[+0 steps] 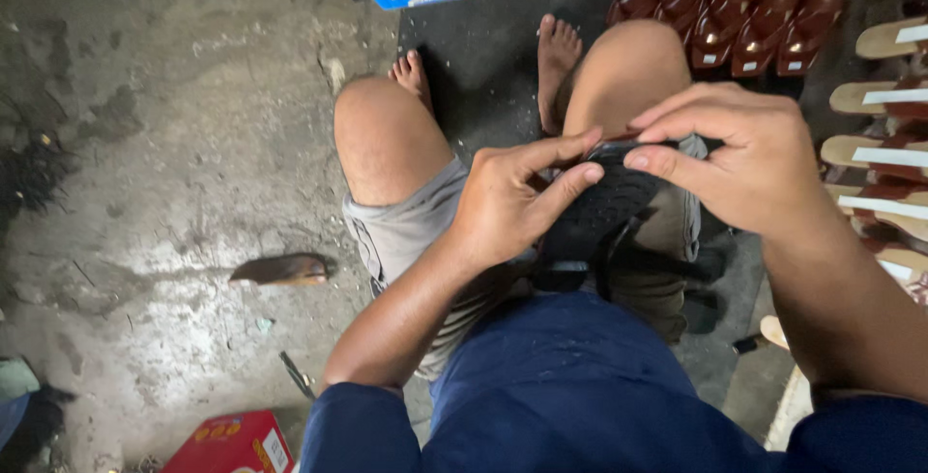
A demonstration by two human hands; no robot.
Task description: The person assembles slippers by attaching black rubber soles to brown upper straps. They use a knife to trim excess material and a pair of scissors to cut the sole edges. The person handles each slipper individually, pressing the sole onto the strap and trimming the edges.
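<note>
Both hands, left hand [503, 204] and right hand [744, 159], grip a black sole [594, 212] above stained concrete floor [174, 144].

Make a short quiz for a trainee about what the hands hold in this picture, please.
1. True or false: both the left hand and the right hand grip the black sole.
2. What lies alone on the concrete floor to the person's left?
A. brown sole piece
B. hammer
C. brush
3. Fill in: rows of glossy ____ shoe parts lie beyond the right knee.

Key: 1 true; 2 A; 3 brown
</note>
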